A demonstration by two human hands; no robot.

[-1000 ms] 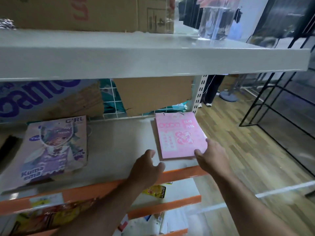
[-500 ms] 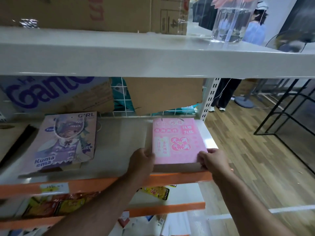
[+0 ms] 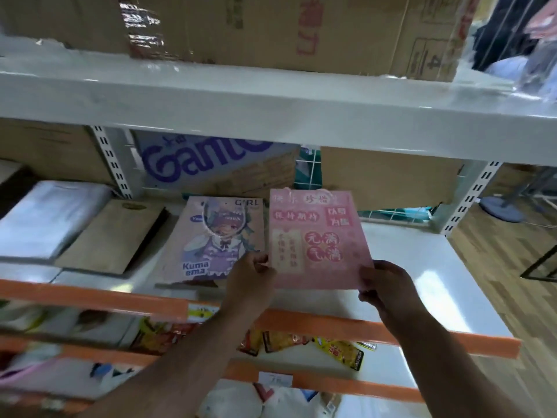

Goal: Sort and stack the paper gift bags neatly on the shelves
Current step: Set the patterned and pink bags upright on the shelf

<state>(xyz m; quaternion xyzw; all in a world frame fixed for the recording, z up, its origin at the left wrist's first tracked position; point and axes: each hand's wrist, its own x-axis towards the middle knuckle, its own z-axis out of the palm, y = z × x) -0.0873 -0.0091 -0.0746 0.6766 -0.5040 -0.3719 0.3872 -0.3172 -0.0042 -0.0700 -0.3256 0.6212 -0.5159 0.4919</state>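
Both hands pinch the pink gift bag [image 3: 319, 239] at its lower corners: left hand [image 3: 251, 280] w/ thumb on top, right hand [image 3: 385, 288] curled round the edge. The bag is held over the middle shelf [image 3: 437, 282], just beside the purple anime bag [image 3: 211, 239], and isn't laid down yet. Brown bag [image 3: 114, 236] & white stack [image 3: 51, 215] lie further left, so sorting looks partway done. Legible: "Kuma ema", "G'RL"; the box behind [image 3: 211, 167] reads "Gant…" — the pink bag's characters are too blurred to read.

Glossy pink paper gift bag [image 3: 316, 239]; smooth white painted-metal shelf [image 3: 422, 267], sheen at right; matt brown cardboard box [image 3: 301, 28] upper frame; wood-grain floor [image 3: 497, 267].
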